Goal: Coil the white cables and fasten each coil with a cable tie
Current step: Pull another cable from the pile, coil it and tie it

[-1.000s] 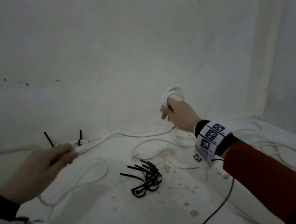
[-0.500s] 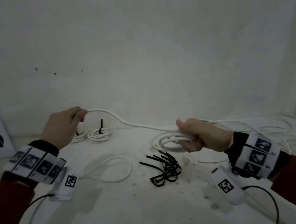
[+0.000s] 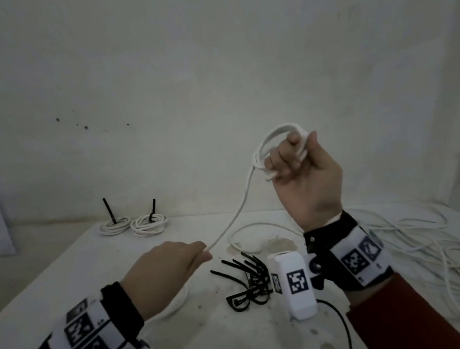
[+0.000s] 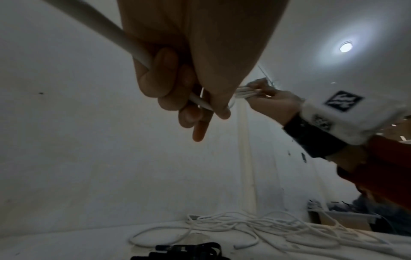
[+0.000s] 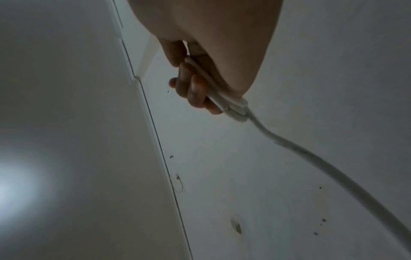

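A small coil (image 3: pixel 275 149) of white cable is gripped in the right hand (image 3: pixel 304 181), raised above the table (image 3: pixel 61 289) with the fingers curled round the loops. From it a strand of the white cable (image 3: pixel 237 212) runs down to the left hand (image 3: pixel 166 273), where it is pinched between thumb and fingers (seen best from the left wrist). Black cable ties (image 3: pixel 248 282) lie between the wrists. Two tied coils (image 3: pixel 135 226) rest at the table's far edge; loose cable (image 3: pixel 442 247) is heaped at the right.
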The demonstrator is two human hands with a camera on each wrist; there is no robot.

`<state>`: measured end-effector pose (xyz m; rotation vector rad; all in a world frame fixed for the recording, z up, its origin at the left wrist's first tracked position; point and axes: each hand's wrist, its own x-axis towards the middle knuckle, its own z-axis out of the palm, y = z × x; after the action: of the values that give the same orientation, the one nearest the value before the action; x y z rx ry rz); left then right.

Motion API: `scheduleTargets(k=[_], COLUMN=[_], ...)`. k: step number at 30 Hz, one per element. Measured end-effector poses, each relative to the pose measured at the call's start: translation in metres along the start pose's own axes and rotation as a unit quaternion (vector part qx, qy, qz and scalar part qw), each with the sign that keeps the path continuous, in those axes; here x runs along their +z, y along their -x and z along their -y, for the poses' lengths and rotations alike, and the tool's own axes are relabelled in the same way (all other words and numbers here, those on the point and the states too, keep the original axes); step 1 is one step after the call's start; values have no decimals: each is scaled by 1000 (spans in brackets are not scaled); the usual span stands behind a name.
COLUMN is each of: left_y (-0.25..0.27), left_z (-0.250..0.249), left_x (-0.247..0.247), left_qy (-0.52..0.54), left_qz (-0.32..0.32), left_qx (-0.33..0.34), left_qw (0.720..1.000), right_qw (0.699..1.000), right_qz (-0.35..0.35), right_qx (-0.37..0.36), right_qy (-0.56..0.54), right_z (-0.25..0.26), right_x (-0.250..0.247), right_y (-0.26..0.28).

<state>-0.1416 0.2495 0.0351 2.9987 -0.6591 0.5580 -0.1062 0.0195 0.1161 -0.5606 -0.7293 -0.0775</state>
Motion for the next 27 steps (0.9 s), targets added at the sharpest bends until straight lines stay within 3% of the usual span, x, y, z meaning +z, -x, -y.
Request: scheduleTargets(k=[3, 5, 7, 10, 12, 14, 15, 18, 23, 27], left_y=[5, 9, 11, 11, 11, 11, 10, 9, 2, -16], left_z=[-11, -18, -24, -24, -17, -8, -4, 4, 10, 17], left_x=[-9, -15, -22, -32, -38, -44, -44, -45, -52, -69], left_qy=[-33, -39, -69, -78, -37, -13, -12, 2, 44, 80], left_qz=[38, 51, 51, 36, -22, -73, -72, -107, -140, -187], left_qx=[14, 25, 40, 60, 69, 87, 83, 101, 97, 123], left_qw=[999, 998, 996, 995, 997, 993, 994, 989, 984, 971], right_qw=[994, 965, 894, 740, 646, 596, 589, 607, 644, 711], right_qz=[-8, -6, 41, 168, 241, 283, 290, 285, 298, 260], right_qx=[-14, -9, -6, 15, 57, 116, 148, 196, 181, 194], right_qy=[113, 261, 445, 651, 722, 743, 740, 716, 681, 624], right_z=[-17, -28, -37, -45, -47, -47, -46, -44, -46, -44], right_x=[-2, -6, -9, -14, -16, -16, -16, -14, -7, 5], right_y=[-8, -10, -5, 5, 11, 16, 18, 24, 26, 18])
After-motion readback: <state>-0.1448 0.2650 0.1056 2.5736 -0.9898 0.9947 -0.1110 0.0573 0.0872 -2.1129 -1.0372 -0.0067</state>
